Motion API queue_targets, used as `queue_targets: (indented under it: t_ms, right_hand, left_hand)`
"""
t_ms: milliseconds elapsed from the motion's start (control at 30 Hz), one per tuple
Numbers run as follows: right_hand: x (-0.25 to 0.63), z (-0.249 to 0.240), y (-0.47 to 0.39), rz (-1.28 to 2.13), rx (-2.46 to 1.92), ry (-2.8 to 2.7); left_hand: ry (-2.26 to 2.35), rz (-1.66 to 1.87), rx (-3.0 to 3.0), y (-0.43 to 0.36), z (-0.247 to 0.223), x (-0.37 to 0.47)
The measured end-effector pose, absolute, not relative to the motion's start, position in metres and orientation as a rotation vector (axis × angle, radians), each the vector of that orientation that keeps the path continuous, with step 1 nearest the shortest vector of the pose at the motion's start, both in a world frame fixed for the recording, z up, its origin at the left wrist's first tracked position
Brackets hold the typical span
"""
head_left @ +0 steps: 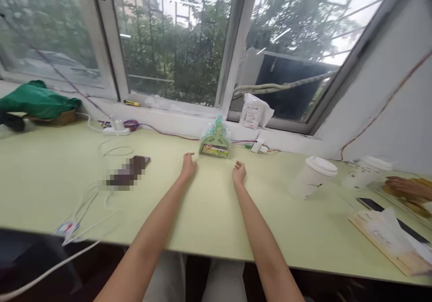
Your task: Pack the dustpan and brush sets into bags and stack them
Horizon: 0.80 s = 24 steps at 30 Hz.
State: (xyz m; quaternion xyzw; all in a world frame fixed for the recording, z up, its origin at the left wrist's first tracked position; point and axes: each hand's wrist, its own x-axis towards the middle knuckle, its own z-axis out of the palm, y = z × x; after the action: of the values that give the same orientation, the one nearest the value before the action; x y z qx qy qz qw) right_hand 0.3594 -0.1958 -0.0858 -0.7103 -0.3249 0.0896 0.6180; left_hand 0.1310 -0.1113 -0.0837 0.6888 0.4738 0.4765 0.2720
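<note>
The plastic-wrapped stack of green dustpans [216, 142] stands at the back of the worktop [209, 212], probably set near the wall [162, 124] for support. My left hand [188, 165] and right hand [239, 173] are spread, seemingly to leave room for its width; it sits beyond and between my loosely curled, empty fingers [189, 155], touching neither hand.

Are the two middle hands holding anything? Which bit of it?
Nothing is held: the left hand and right hand are empty, either side of the green pack.

Dustpans [216, 142] on table [209, 216], beneath window [175, 50]
</note>
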Motion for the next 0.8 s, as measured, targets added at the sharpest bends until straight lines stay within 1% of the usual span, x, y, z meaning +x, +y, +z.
queue_targets:
  t_ms: [167, 267, 500, 633, 800]
  right_hand:
    - [0.354, -0.089, -0.227, 0.329, -1.655, -0.856]
    - [0.354, -0.091, -0.236, 0.337, -1.669, -0.891]
    - [0.349, -0.090, -0.245, 0.297, -1.690, -0.996]
    - [0.354, -0.087, -0.234, 0.282, -1.753, -1.020]
    - [0.378, -0.065, -0.190, 0.221, -1.772, -1.071]
  left_hand:
    - [1.216, 1.314, 1.786, -0.154, -0.078, 0.116]
    - [1.249, 1.352, 1.804, -0.175, -0.074, 0.110]
    - [1.264, 1.344, 1.832, -0.185, -0.071, 0.107]
    - [1.156, 1.341, 1.778, -0.179, -0.071, 0.111]
    - [0.944, 1.310, 1.736, -0.172, -0.075, 0.117]
